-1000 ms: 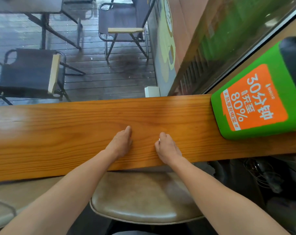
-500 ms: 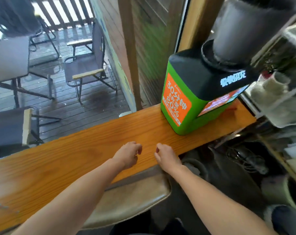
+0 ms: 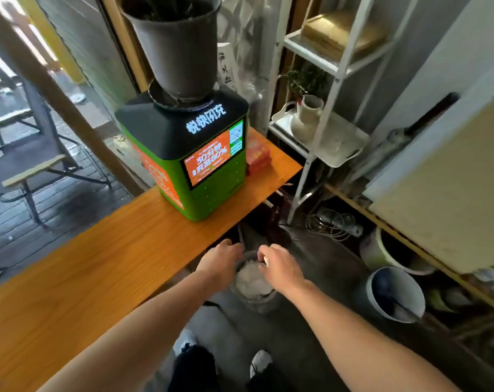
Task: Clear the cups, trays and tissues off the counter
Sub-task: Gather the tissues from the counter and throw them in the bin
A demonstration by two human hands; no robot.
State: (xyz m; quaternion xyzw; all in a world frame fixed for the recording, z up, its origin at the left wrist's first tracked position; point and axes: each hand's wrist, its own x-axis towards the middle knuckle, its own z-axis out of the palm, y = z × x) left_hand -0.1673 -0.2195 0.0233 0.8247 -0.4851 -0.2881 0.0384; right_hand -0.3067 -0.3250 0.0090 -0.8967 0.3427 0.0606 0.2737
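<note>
While both arms reach forward past the counter's near edge, the left hand (image 3: 221, 263) and right hand (image 3: 279, 267) hang side by side over a small bin (image 3: 254, 302) on the floor. The left hand is loosely curled, knuckles up; the right has its fingers bent downward toward the bin's mouth. Whether either hand is pinching anything cannot be told through the blur. White crumpled tissues (image 3: 251, 280) fill the bin, showing between the two hands. The bin stands just beside the counter (image 3: 84, 267), whose wooden top is bare near the hands. Farther along the counter sits a green kiosk (image 3: 194, 165) with a dark pot (image 3: 177, 46) on top, and an orange box (image 3: 257, 155) beside it. To the right on the floor stands a bucket (image 3: 395, 294), near a white shelf (image 3: 319, 128).
</note>
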